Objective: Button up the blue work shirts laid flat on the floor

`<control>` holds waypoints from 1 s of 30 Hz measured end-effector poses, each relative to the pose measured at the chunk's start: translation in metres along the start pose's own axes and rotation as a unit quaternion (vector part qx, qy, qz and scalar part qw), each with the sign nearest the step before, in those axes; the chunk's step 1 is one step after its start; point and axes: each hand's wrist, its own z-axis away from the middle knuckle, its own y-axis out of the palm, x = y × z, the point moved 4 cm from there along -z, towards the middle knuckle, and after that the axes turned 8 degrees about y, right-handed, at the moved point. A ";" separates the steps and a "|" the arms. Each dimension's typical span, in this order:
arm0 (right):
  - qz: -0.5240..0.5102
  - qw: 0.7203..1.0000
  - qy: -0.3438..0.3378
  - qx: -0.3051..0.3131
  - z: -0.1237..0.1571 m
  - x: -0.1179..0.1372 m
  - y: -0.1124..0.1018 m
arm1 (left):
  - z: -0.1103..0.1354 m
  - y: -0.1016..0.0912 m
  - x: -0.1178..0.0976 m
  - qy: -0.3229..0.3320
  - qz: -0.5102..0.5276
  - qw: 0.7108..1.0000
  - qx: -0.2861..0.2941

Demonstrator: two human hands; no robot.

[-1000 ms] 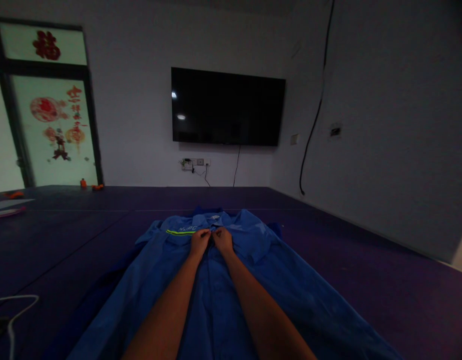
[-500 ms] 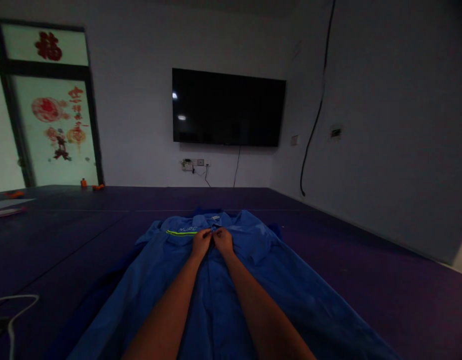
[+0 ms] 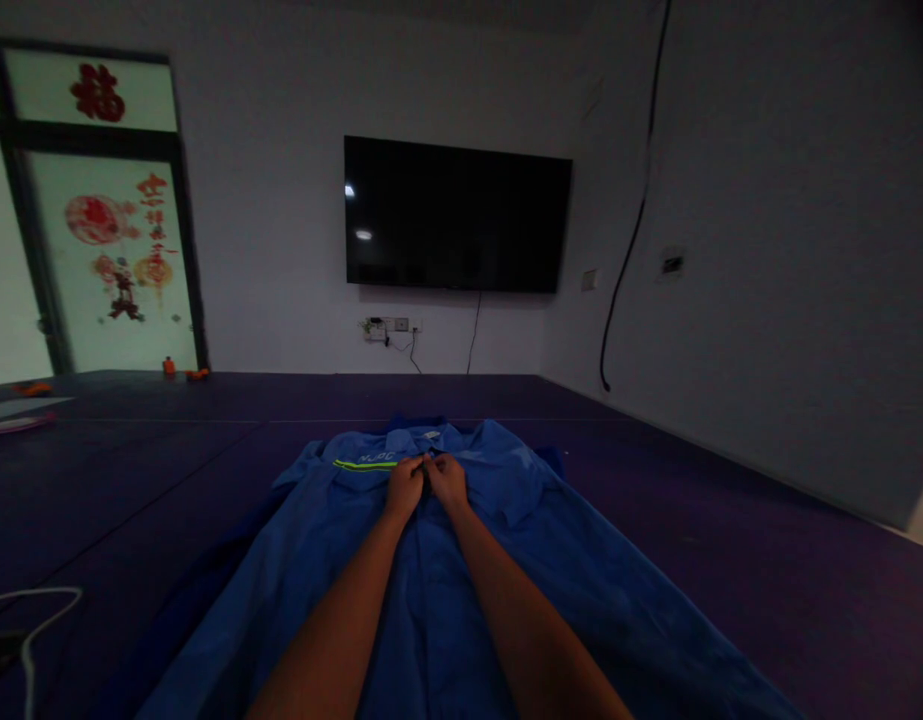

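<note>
A blue work shirt (image 3: 506, 480) lies spread front up, its collar at the far end. White letters and a yellow-green stripe (image 3: 363, 465) run across its chest on the left. Just below the collar, my left hand (image 3: 407, 484) and my right hand (image 3: 447, 480) meet at the front opening. The fingers of both are closed in a pinch on the shirt's front edge. Whether a button sits between the fingertips is too small and dark to see. Darker blue cloth (image 3: 206, 570) shows beneath the shirt on the left.
The shirt rests on a dark purple surface (image 3: 731, 500). A white cable (image 3: 52, 630) lies at the lower left, beside a dark object. Small orange things (image 3: 168, 366) stand near the glass door. A television (image 3: 457, 215) hangs on the far wall, and a black cable (image 3: 627, 250) dangles at the right.
My fingertips have drawn slightly closer together at the front opening. The shirt lies as before, and the view has hardly shifted.
</note>
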 end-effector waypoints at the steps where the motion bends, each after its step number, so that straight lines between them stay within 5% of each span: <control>1: -0.001 1.000 0.000 0.000 0.000 0.000 0.000 | 0.000 0.000 -0.001 0.006 -0.006 1.000 0.003; 16: 0.005 1.000 0.007 -0.021 -0.004 -0.001 -0.005 | 0.006 0.003 -0.014 0.057 -0.062 0.996 0.025; 30: -0.014 0.999 0.030 0.008 -0.001 -0.007 0.006 | 0.002 -0.005 0.008 -0.037 -0.013 0.998 -0.058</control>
